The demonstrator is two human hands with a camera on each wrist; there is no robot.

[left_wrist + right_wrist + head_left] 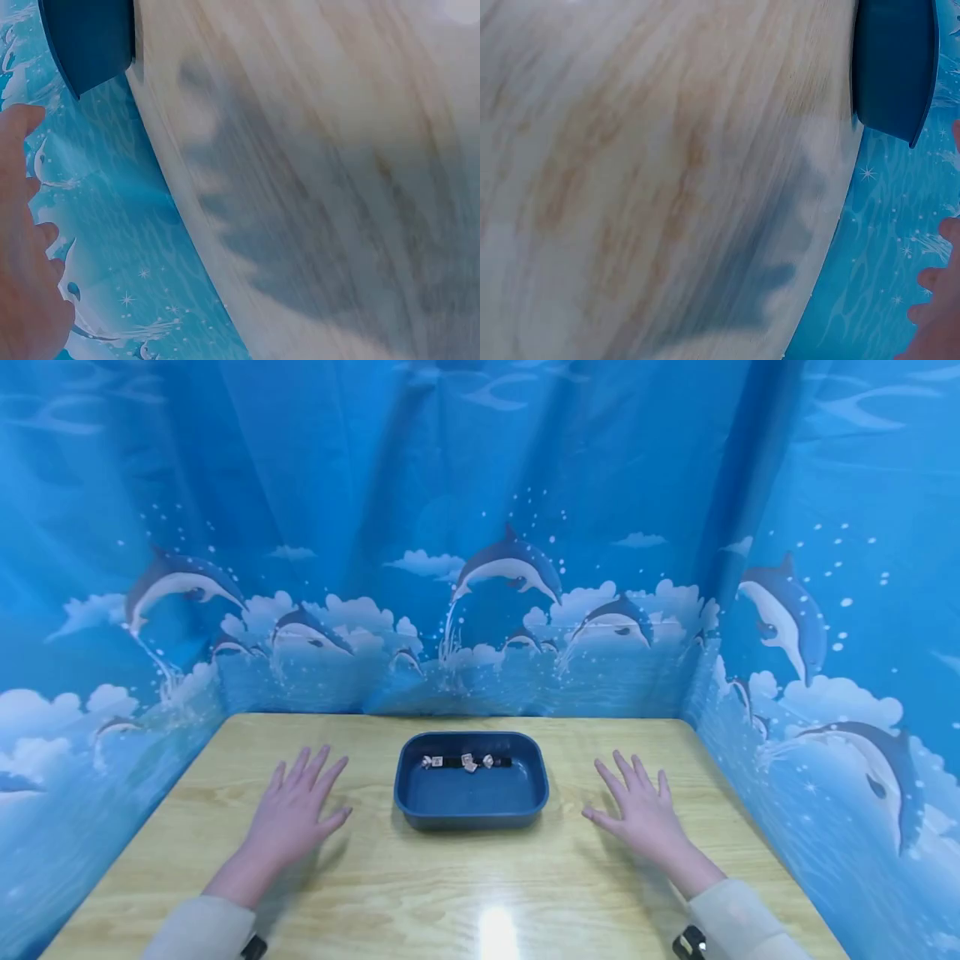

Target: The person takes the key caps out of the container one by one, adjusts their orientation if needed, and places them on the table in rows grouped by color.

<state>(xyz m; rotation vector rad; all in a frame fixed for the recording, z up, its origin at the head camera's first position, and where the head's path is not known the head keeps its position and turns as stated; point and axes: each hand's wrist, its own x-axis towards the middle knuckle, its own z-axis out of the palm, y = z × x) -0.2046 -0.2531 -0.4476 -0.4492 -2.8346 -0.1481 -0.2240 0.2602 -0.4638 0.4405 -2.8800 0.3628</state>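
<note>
A dark blue rectangular tray (471,800) with raised walls stands on the wooden table, midway between my two hands. Along its far inner side lies a row of small white and black pieces (468,762), too small to make out exactly. My left hand (292,814) is left of the tray, fingers spread and holding nothing. On the other side, my right hand (641,810) also has its fingers spread and grips nothing. Both wrist views show shadows of the hands on the tabletop, and the tray's outer wall (90,45) appears at the upper left in the left one.
The light wood table (480,877) reaches back to a blue curtain (480,668) printed with dolphins and clouds, which also runs along both sides. Light sleeves (206,931) cover the forearms, and a dark device (688,942) sits below the right wrist.
</note>
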